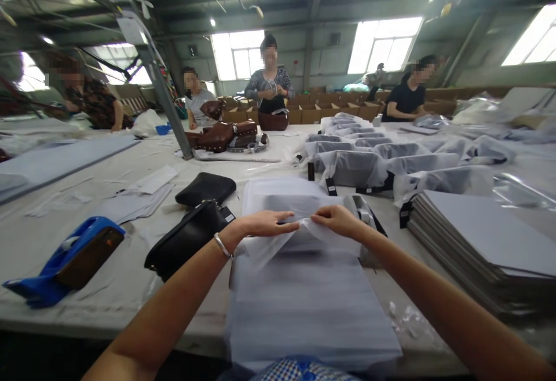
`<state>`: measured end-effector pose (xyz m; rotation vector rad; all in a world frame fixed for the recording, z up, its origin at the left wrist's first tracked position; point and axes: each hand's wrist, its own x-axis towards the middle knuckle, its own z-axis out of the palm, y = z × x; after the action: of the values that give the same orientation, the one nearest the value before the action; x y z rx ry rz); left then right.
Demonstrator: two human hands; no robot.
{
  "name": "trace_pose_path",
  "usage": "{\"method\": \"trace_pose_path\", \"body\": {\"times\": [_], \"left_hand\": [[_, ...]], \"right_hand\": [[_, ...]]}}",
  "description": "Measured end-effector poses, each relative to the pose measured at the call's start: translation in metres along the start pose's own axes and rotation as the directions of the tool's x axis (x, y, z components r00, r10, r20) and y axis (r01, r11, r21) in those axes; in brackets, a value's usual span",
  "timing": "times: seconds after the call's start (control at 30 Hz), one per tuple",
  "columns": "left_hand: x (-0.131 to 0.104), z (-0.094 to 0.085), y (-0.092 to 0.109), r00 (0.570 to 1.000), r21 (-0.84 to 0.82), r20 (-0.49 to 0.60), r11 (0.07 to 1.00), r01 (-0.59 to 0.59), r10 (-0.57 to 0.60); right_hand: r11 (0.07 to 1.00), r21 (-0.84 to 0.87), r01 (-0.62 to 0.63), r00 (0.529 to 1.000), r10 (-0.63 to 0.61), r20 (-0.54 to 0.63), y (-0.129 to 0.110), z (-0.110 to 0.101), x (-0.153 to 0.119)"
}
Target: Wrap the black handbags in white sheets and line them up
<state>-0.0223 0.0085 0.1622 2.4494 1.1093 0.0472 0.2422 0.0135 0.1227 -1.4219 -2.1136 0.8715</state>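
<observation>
My right hand (336, 220) pinches the edge of a thin white wrapping sheet (278, 248). Beside it, my left hand (271, 223) reaches over the same sheet, palm down, its fingers stretched out and a silver bangle on the wrist. A grey flat shape (291, 202) shows beneath the sheet, partly covered by my hands. A stack of white paper (313, 311) lies close to my body, blurred. Left of my left forearm are two black bags (185, 239), the nearer with a black tag.
A blue tape dispenser (73, 259) sits at the left. Several wrapped bags (351, 167) stand in rows at the back right, near a stack of grey boards (486, 236). Brown bags (221, 136) lie beyond a metal post (163, 97). Several co-workers are across the table.
</observation>
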Motion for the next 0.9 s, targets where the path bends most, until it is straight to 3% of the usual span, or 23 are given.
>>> {"method": "trace_pose_path", "body": {"times": [0.07, 0.17, 0.33, 0.4, 0.53, 0.9], "left_hand": [[0.000, 0.002, 0.004, 1.000, 0.031, -0.010, 1.000, 0.005, -0.005], [0.003, 0.017, 0.013, 0.990, 0.104, -0.110, 0.990, 0.096, -0.084], [0.015, 0.035, 0.016, 0.936, 0.209, -0.287, 0.941, 0.267, -0.202], [0.018, 0.033, 0.010, 0.931, 0.234, -0.311, 0.933, 0.272, -0.194], [0.022, 0.024, -0.002, 0.937, 0.267, -0.314, 0.933, 0.240, -0.152], [0.035, 0.003, -0.029, 0.944, 0.288, -0.313, 0.937, 0.197, -0.102]], "right_hand": [[1.000, -0.028, 0.012, 1.000, -0.012, -0.020, 0.003, -0.003, 0.016], [0.995, -0.092, 0.031, 0.998, -0.036, -0.052, 0.003, -0.007, 0.029], [0.972, -0.228, 0.059, 0.979, -0.101, -0.177, -0.015, -0.005, 0.015], [0.942, -0.315, 0.113, 0.961, -0.184, -0.205, -0.023, 0.003, 0.003], [0.808, -0.547, 0.220, 0.924, -0.352, -0.147, -0.021, 0.019, -0.002], [0.844, -0.501, 0.191, 0.938, -0.307, -0.160, 0.017, 0.013, 0.048]]}}
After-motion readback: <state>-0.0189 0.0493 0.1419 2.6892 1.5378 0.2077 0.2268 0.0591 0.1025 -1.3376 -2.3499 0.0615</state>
